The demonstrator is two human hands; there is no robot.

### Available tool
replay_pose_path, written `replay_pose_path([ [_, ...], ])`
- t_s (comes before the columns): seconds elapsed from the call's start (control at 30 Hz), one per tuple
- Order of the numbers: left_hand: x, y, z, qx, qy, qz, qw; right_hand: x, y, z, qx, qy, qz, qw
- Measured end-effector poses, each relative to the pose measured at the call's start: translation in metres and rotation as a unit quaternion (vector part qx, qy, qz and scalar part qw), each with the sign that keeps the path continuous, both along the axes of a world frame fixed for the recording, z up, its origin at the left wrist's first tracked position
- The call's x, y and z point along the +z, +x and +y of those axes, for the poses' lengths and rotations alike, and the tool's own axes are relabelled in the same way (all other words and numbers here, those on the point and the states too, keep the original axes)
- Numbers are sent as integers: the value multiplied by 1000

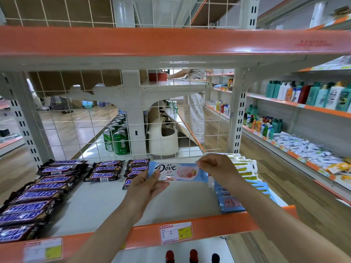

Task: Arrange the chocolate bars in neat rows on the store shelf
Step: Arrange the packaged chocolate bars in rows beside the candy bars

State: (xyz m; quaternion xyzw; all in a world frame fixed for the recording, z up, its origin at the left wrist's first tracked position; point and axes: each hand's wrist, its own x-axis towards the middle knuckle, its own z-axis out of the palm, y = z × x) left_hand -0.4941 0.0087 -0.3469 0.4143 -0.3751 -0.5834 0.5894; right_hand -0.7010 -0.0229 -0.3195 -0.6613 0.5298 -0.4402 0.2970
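Dove bar [177, 172] hangs above the shelf [98, 202], our left hand [146, 184] and right hand [216, 168] pinching its ends. We judge placement is next (beside the blue stack [230, 201]), squared to the Snickers rows [38, 194].

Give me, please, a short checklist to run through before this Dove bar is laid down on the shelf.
1. Grip: left hand and right hand both pinch the Dove bar by its ends: ok.
2. Label readable, bar level: ok.
3. Free space on the shelf between the Snickers rows and the blue packs: ok.
4. Matching row: blue packs lie to the right; same product: cannot tell.
5. Neighbouring Snickers bars behind the left hand lie askew: not ok.
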Motion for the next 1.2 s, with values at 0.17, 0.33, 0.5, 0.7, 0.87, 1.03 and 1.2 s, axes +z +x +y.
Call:
replay_pose_path([
  [0.17, 0, 11, 1, 17, -14, -18, 1000, 0, 4, -1, 2, -38, -15, 999],
  [0.33, -2, 16, 2, 36, -16, -35, 999, -4, 9, 2, 0, -30, -33, 999],
  [0.5, -7, 19, -1, 47, -5, -20, 999, -8, 13, 1, -13, 56, -97, 994],
  [0.7, -13, 26, -8, 61, 21, -12, 998, -14, 12, -3, 21, 115, -96, 988],
  [0.87, -7, 30, -22, 55, 20, -124, 991, -17, 17, -13, 10, 105, -88, 991],
  [1.03, 8, 32, -61, 112, 6, -306, 945, -12, 25, -46, -31, 52, -68, 996],
  [1.2, 13, 37, -105, 99, -20, -484, 869, -9, 36, -87, -77, 37, -37, 996],
])
